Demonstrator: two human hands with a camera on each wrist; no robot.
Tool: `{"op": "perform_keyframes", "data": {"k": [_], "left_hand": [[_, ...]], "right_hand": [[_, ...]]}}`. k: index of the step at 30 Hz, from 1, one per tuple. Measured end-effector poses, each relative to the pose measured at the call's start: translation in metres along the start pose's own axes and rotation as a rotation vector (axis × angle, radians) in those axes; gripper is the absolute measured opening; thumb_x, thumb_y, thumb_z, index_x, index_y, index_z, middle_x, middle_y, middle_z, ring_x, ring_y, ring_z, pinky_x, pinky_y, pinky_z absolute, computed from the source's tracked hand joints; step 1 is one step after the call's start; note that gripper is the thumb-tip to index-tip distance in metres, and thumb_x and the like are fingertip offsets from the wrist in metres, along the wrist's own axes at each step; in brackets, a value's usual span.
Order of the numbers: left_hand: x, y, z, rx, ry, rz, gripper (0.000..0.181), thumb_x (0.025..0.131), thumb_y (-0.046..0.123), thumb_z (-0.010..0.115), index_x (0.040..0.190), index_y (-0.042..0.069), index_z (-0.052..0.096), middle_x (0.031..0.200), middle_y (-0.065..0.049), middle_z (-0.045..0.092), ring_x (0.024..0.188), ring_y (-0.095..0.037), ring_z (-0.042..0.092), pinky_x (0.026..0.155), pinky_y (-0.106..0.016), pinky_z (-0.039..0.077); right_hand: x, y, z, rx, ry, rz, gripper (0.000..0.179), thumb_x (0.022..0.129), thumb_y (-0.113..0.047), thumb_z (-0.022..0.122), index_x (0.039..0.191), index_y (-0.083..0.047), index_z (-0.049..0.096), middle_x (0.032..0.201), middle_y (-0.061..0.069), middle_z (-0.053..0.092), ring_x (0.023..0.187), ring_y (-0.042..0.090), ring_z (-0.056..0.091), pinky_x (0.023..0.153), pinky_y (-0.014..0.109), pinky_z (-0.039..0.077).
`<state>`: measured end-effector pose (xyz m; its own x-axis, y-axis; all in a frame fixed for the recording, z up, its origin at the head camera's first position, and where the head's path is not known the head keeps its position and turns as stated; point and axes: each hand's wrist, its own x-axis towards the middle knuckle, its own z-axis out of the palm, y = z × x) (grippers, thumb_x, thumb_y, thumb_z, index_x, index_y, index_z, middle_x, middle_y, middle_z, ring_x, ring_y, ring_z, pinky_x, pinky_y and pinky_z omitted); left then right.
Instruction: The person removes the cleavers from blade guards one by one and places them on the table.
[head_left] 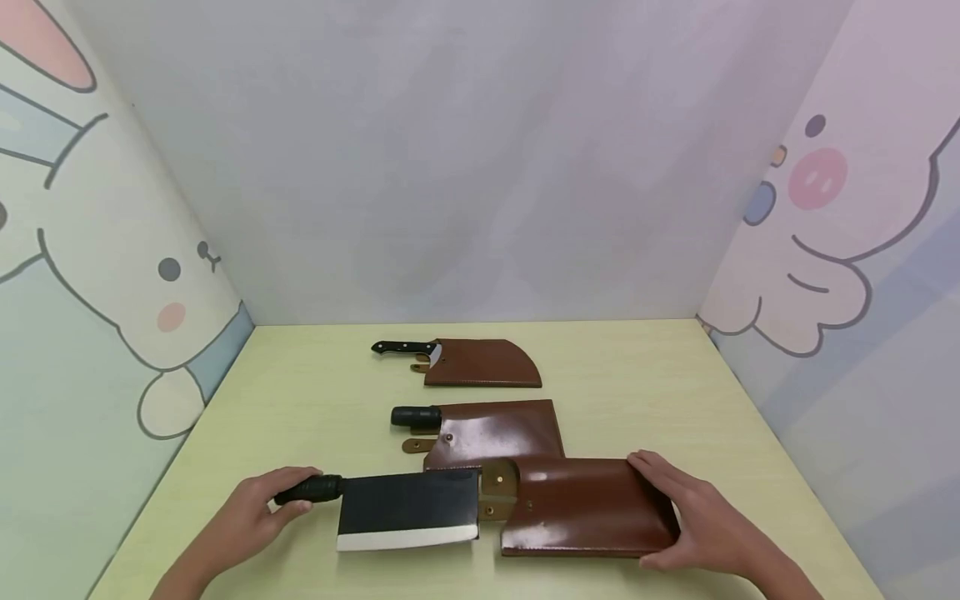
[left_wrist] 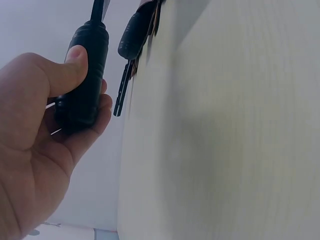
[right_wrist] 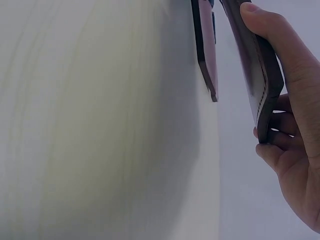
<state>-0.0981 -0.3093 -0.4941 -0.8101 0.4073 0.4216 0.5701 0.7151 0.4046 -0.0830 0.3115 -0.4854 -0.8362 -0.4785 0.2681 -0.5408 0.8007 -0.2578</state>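
Note:
My left hand [head_left: 251,521] grips the black handle of a cleaver [head_left: 408,510], thumb on one side and fingers on the other in the left wrist view. The cleaver's broad dark blade with its bright edge lies bare, pointing right. Facing its tip is the mouth of a brown leather sheath [head_left: 588,508], where a tan strap with snaps shows. With my right hand [head_left: 701,521] I hold the sheath's far end, thumb at the near corner and fingers at the back one. Both cleaver and sheath are raised off the table in the wrist views.
Just behind, a sheathed cleaver [head_left: 498,433] with a black handle lies on the pale wood table [head_left: 637,383], partly covered by the raised sheath. Farther back lies another sheathed knife [head_left: 483,363] with a riveted handle. Walls with cartoon animals enclose the table's back and sides.

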Motion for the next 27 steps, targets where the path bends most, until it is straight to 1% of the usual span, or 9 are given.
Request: {"op": "perform_keyframes", "data": {"k": [3,7,12,16,22,27], "left_hand": [[-0.005,-0.005,0.0,-0.016,-0.006,-0.004,0.041,0.078,0.009,0.087,0.117,0.011,0.075,0.108,0.001,0.076,0.1,-0.002,0.069,0.081,-0.004,0.044],[-0.01,-0.011,0.0,-0.017,-0.021,0.001,0.039,0.078,0.011,0.086,0.116,0.011,0.075,0.107,0.002,0.076,0.1,-0.001,0.068,0.077,-0.004,0.044],[-0.016,-0.017,0.003,0.001,-0.028,0.025,0.039,0.077,0.012,0.087,0.115,0.009,0.075,0.107,0.003,0.076,0.101,-0.001,0.068,0.082,-0.002,0.042],[-0.021,-0.021,0.007,0.011,-0.026,0.035,0.041,0.075,0.011,0.088,0.114,0.008,0.075,0.106,0.002,0.076,0.1,-0.002,0.069,0.086,-0.001,0.041],[-0.024,-0.025,0.011,0.018,-0.022,0.039,0.043,0.073,0.012,0.089,0.113,0.007,0.076,0.104,0.0,0.077,0.099,-0.004,0.07,0.088,-0.002,0.041],[-0.024,-0.026,0.011,0.032,-0.048,0.029,0.041,0.075,0.015,0.089,0.112,0.007,0.076,0.104,-0.001,0.077,0.098,-0.005,0.07,0.086,-0.003,0.043]], "right_hand": [[-0.004,0.003,-0.003,-0.001,-0.009,0.021,0.12,0.057,-0.073,0.089,0.156,-0.023,0.043,0.148,0.011,0.055,0.121,0.03,0.064,0.082,0.037,0.06],[-0.009,0.006,-0.003,0.006,-0.019,0.042,0.119,0.056,-0.073,0.089,0.155,-0.021,0.046,0.147,0.011,0.056,0.12,0.031,0.065,0.082,0.037,0.06],[-0.017,0.009,-0.001,0.018,-0.033,0.072,0.119,0.054,-0.074,0.089,0.151,-0.017,0.051,0.145,0.007,0.058,0.118,0.027,0.066,0.082,0.034,0.059],[-0.021,0.01,0.0,0.03,-0.055,0.081,0.116,0.057,-0.073,0.089,0.15,-0.016,0.051,0.144,0.009,0.059,0.116,0.027,0.066,0.079,0.032,0.058],[-0.022,0.009,0.0,0.068,-0.103,0.091,0.112,0.061,-0.07,0.088,0.151,-0.016,0.049,0.144,0.013,0.058,0.115,0.03,0.066,0.075,0.029,0.057],[-0.021,0.011,0.003,0.074,-0.127,0.11,0.113,0.061,-0.073,0.087,0.151,-0.015,0.05,0.145,0.01,0.057,0.115,0.028,0.066,0.075,0.028,0.056]]}}
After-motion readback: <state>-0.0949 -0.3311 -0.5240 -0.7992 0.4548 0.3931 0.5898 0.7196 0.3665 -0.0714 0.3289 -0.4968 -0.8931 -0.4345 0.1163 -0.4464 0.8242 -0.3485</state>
